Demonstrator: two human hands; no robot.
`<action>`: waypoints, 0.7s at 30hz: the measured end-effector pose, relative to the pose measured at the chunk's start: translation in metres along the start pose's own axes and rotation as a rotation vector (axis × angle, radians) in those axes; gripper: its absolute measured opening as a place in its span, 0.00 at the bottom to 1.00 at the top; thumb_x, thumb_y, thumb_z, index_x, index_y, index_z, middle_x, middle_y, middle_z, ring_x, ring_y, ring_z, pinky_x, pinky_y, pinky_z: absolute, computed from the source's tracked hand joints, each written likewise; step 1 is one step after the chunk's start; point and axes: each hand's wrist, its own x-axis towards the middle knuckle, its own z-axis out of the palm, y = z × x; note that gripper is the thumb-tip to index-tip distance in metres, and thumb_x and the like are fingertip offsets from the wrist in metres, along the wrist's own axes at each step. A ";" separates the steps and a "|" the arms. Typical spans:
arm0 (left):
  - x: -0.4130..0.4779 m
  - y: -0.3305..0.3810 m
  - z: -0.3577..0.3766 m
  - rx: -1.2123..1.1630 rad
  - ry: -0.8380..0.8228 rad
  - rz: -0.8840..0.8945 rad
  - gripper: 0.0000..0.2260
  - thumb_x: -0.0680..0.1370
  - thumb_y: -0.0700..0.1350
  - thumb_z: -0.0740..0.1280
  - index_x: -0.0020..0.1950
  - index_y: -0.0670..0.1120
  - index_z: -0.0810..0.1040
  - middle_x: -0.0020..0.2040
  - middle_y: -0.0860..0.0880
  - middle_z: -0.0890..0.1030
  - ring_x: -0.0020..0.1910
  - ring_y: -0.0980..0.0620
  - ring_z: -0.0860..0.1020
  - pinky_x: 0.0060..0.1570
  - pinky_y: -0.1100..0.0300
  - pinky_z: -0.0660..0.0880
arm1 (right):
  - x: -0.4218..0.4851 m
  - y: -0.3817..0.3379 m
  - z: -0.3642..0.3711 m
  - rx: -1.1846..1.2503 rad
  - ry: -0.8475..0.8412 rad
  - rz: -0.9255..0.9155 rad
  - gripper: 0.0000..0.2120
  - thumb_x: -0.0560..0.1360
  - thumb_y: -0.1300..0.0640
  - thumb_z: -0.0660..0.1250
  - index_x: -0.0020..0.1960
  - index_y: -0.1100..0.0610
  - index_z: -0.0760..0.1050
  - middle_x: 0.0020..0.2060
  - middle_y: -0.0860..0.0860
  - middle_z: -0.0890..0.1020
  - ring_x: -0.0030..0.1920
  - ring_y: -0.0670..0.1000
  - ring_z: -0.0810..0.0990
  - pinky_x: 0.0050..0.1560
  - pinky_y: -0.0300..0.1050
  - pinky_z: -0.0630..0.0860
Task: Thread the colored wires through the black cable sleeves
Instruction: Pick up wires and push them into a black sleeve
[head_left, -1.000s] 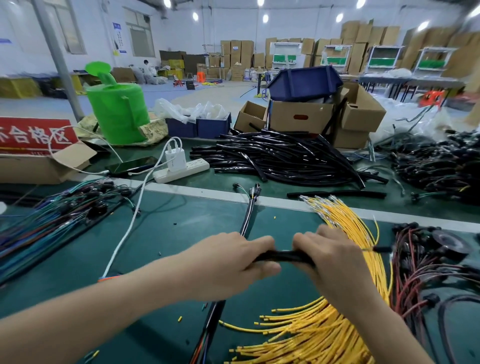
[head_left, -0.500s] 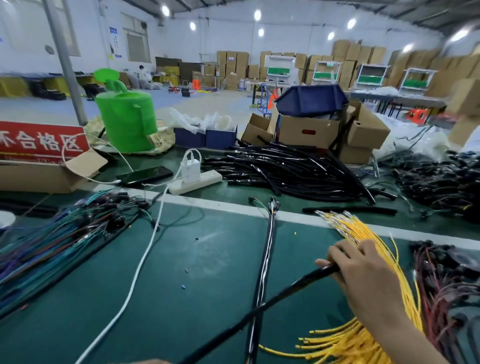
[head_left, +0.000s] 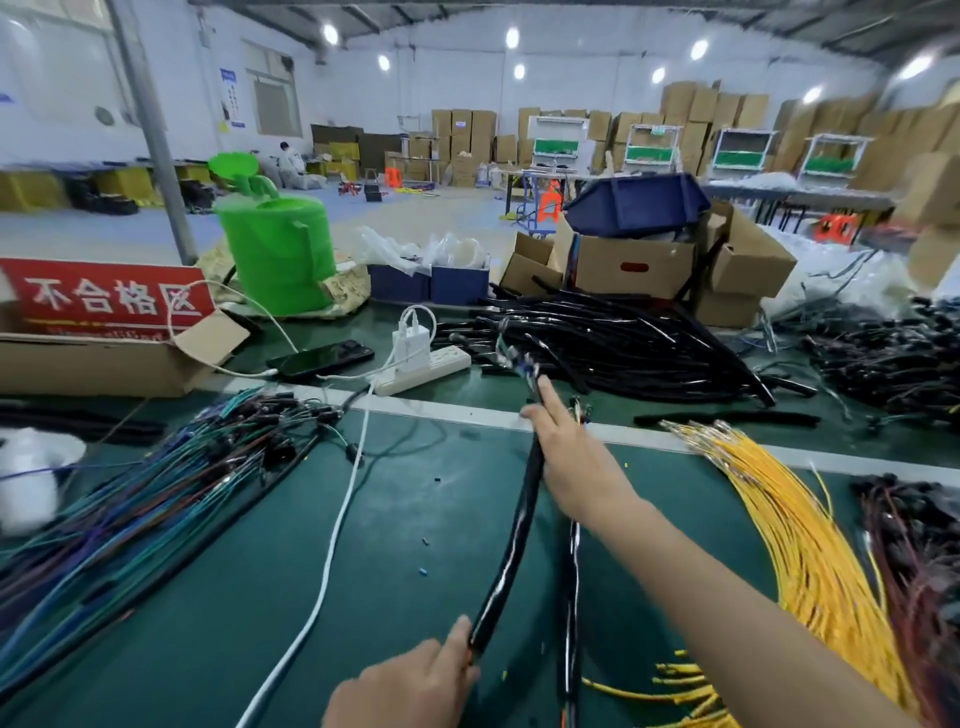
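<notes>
Warehouse floor, cartons stacked at the back; green bench mat in front. One black sleeve is held off the mat, running from lower centre up toward the middle, with coloured wire ends sticking out of its far tip. Left hand grips the near end, fingers curled round it. Right hand holds the far end between thumb and fingers, index finger straight along the sleeve. One more sleeved harness lies flat just right of it. One yellow wire bundle to the right, one dark red bundle at the right edge, one blue-green bundle to the left. One pile of loose black sleeves behind. One power strip, one phone, one white cable, one green watering can, one red sign, two blue bins.
</notes>
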 end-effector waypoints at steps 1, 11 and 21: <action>-0.002 0.006 -0.002 -0.041 -0.029 0.006 0.31 0.81 0.51 0.45 0.29 0.55 0.84 0.18 0.59 0.70 0.13 0.60 0.66 0.18 0.75 0.47 | 0.000 0.005 0.015 0.013 -0.068 0.019 0.29 0.71 0.75 0.54 0.69 0.56 0.63 0.78 0.45 0.44 0.59 0.59 0.75 0.46 0.48 0.73; -0.012 0.018 -0.015 -0.142 -0.278 0.036 0.19 0.63 0.55 0.55 0.32 0.50 0.85 0.26 0.51 0.75 0.19 0.56 0.70 0.14 0.72 0.58 | -0.004 0.018 0.065 -0.089 -0.066 0.114 0.26 0.77 0.69 0.58 0.71 0.53 0.60 0.78 0.49 0.49 0.73 0.56 0.61 0.71 0.46 0.58; 0.028 -0.104 -0.009 -0.213 -0.438 -0.113 0.19 0.78 0.63 0.54 0.66 0.61 0.72 0.59 0.60 0.72 0.62 0.60 0.69 0.59 0.58 0.71 | -0.006 0.037 0.070 0.370 0.111 0.249 0.23 0.74 0.72 0.55 0.59 0.55 0.80 0.69 0.50 0.73 0.70 0.57 0.67 0.70 0.47 0.63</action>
